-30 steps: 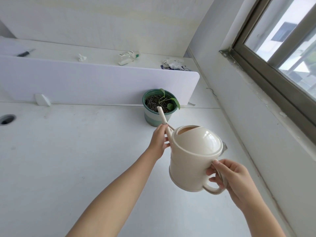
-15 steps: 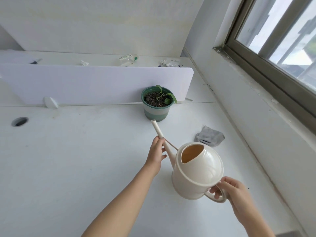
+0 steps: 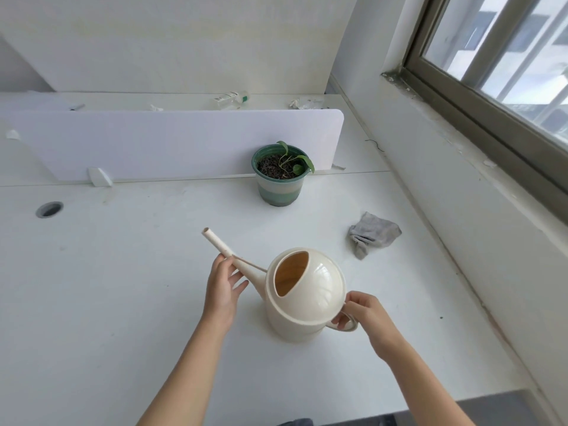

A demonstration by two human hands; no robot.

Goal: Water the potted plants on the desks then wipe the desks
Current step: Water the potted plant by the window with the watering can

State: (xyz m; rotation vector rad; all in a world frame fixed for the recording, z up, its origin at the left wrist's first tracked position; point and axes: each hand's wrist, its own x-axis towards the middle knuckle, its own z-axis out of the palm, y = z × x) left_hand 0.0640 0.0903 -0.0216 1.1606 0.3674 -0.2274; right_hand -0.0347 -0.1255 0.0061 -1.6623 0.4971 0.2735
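Note:
A cream watering can [image 3: 307,299] stands upright on the white desk [image 3: 123,287], its long spout pointing up and to the left. My left hand [image 3: 222,287] touches the spout from below with relaxed fingers. My right hand [image 3: 362,315] has its fingers curled round the can's handle at the right. A green striped pot [image 3: 280,187] with dark soil and a small leafy plant sits farther back, against the white divider panel [image 3: 172,142]. A crumpled grey cloth [image 3: 373,235] lies on the desk right of the can.
Behind the divider, a second desk [image 3: 184,101] carries a small bottle [image 3: 230,98], crumpled wrappers and a pen. A round cable hole [image 3: 49,209] is at the left. The wall and window sill [image 3: 461,142] close the right side.
The watering can came back from over the pot, levelled out and was lowered onto the desk. Both hands came down with it, and the grey cloth came into view.

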